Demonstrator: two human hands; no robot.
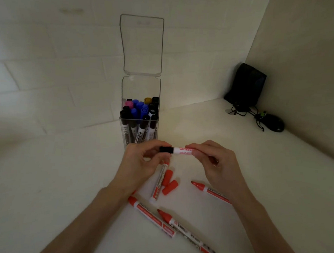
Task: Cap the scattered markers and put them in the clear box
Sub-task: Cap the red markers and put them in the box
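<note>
Markers in red (151, 216) lie nearest me on the desk (61, 178). Two sit side by side at an angle, close to my left forearm, and a third (210, 192) runs partly under my right wrist. A little further out, a white-barrelled marker (158, 182) lies between my hands, with two loose red caps (168, 178) touching each other just beside it.

Above these I hold one marker (182, 151) level in the air, clear of the desk. My left hand (140, 163) pinches the black cap (165, 149) at its left end between thumb and fingertips. My right hand (216, 162) is curled round the white barrel, which has red print on it. The cap sits against the barrel, but I cannot tell if it is fully pressed home.

Just behind my hands stands the clear box (138, 128), upright, with its hinged lid (141, 44) tipped open and standing straight up. It is packed with markers standing on end, with black, blue, pink and yellow caps on top.

Far off in the right corner, a black pouch-like thing (247, 84) leans against the wall, and a black mouse (275, 125) and tangled cables lie near it.
</note>
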